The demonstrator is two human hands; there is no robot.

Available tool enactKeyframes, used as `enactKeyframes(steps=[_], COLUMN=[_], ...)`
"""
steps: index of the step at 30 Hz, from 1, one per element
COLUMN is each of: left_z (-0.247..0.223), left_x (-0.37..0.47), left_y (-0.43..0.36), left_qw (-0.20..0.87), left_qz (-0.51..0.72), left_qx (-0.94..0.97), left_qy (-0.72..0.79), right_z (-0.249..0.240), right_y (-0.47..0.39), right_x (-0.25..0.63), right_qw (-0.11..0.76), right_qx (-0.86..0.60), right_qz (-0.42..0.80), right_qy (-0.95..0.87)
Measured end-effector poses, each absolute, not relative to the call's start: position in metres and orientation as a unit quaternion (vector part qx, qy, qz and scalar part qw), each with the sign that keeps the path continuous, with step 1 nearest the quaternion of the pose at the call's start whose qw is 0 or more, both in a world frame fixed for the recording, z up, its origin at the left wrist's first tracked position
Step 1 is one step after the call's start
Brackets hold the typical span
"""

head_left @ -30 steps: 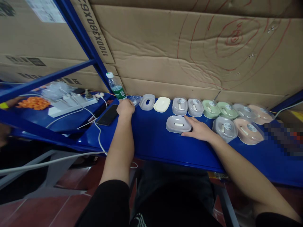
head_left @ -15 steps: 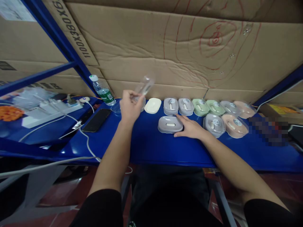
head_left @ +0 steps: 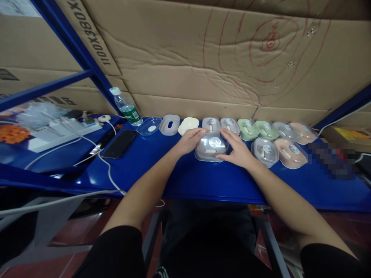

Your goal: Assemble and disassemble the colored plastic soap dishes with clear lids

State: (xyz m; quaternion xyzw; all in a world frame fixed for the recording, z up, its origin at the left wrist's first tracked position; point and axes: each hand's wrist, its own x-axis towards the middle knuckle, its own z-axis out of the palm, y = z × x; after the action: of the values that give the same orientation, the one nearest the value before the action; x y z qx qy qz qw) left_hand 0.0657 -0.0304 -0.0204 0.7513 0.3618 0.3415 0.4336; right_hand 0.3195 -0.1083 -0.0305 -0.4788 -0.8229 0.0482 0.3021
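Observation:
In front of me is a grey soap box [head_left: 205, 156] with a clear domed lid [head_left: 222, 143] over it. A round sticker is on the lid's top. The fingers of my left hand [head_left: 189, 141] grip the lid's far left side. My right hand [head_left: 237, 150] curves around its right side, thumb low at the near edge. Whether the lid is fully seated I cannot tell. Behind my left hand lies a cream dish [head_left: 189, 124]. Left of it are a grey slotted tray [head_left: 168, 125] and another clear lid [head_left: 149, 126].
Several lidded boxes in grey, green [head_left: 248, 129] and peach [head_left: 290, 153] line the back and right. On the left are a black phone [head_left: 120, 144], a water bottle [head_left: 127, 110] and a power strip [head_left: 62, 135] with cables. Cardboard [head_left: 174, 77] walls the back.
My left hand has brought a clear lid from the left onto the grey box. My right hand has shifted slightly and now holds the lid's side. The slotted tray at left is now uncovered.

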Motion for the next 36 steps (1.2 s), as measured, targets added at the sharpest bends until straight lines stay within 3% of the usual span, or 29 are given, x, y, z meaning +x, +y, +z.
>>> enactKeyframes(steps=[6,13,21,25,36], left_z=[-0.024,-0.022,-0.017,-0.018,-0.019], left_x=[0.066,0.066,0.062,0.062,0.065], left_y=[-0.029,-0.032,-0.035,-0.035,-0.037], left_qw=[0.318,0.194,0.19,0.204,0.186], left_qz=[0.322,0.208,0.115,0.131,0.133], left_qx=[0.789,0.819,0.814,0.818,0.848], left_qy=[0.414,0.499,0.536,0.522,0.478], right_z=[-0.036,-0.039,-0.042,-0.045,-0.039], right_y=[-0.109,-0.108,-0.106,-0.106,-0.104], right_x=[0.318,0.319,0.321,0.323,0.333], right_qw=[0.291,0.242,0.213,0.19,0.155], right_qx=[-0.487,-0.526,-0.513,-0.509,-0.501], right_qz=[0.043,0.061,0.102,0.12,0.001], right_qy=[-0.822,-0.813,-0.825,-0.831,-0.851])
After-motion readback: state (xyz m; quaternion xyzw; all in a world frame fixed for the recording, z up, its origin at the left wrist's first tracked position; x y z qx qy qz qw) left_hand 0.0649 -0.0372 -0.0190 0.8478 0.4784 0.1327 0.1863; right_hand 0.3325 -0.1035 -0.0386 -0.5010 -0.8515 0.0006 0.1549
